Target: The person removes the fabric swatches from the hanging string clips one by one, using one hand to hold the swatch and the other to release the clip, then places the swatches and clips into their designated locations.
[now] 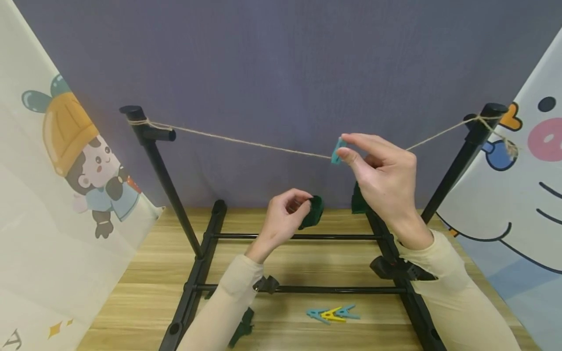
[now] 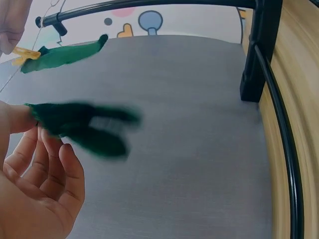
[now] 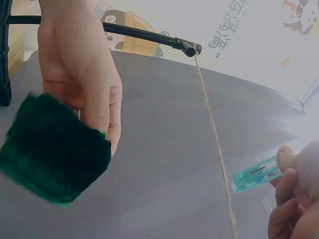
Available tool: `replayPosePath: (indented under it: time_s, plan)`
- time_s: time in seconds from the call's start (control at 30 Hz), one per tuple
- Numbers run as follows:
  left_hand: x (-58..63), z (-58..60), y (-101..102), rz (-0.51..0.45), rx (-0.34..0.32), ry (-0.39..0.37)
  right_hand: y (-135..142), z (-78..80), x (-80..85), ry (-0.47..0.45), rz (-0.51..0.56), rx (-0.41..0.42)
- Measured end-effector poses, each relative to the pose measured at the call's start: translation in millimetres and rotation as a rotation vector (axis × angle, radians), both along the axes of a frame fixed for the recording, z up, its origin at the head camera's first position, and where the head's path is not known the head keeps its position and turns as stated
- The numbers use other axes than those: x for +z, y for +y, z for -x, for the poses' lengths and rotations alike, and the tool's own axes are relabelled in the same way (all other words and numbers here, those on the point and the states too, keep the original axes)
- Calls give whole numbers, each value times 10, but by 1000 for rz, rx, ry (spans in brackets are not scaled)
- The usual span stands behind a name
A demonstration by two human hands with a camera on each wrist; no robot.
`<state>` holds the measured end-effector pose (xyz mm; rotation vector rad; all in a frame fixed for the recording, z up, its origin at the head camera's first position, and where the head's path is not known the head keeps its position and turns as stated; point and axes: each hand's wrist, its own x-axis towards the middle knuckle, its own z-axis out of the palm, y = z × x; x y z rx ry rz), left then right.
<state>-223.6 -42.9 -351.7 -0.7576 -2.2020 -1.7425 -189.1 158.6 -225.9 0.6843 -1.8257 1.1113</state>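
Note:
My left hand [image 1: 285, 217] pinches a small dark green cloth [image 1: 311, 213] below the string. In the left wrist view the cloth [image 2: 82, 124] hangs in two blurred flaps from the fingertips. Up at the string [image 1: 246, 141], my right hand [image 1: 384, 178] pinches a teal clothespin [image 1: 338, 151] between thumb and index finger. The right wrist view puts the clothespin's tip [image 3: 239, 183] just beside the string [image 3: 214, 134]. Another green cloth [image 2: 65, 56] hangs from the string under a yellow clothespin [image 2: 25, 56]; the right hand partly hides this cloth [image 1: 359, 201] in the head view.
The string is tied between two black posts [image 1: 169, 185] of a stand on a wooden table [image 1: 145, 287]. Two teal clothespins and a yellow clothespin [image 1: 332, 314] lie in front of the crossbars [image 1: 333, 290]. More green cloth [image 1: 243, 329] lies beside the left forearm.

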Motion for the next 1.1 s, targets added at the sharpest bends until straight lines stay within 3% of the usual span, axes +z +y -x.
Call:
replayPosePath:
  time_s: [0.7,1.1]
  plan:
    - [-117,-5,-59,23,25,-41,59,-62,-129,-26,-66,62]
    - [-211,-94,-166,6,60,-76,87,-127,-282,-33,-83,71]
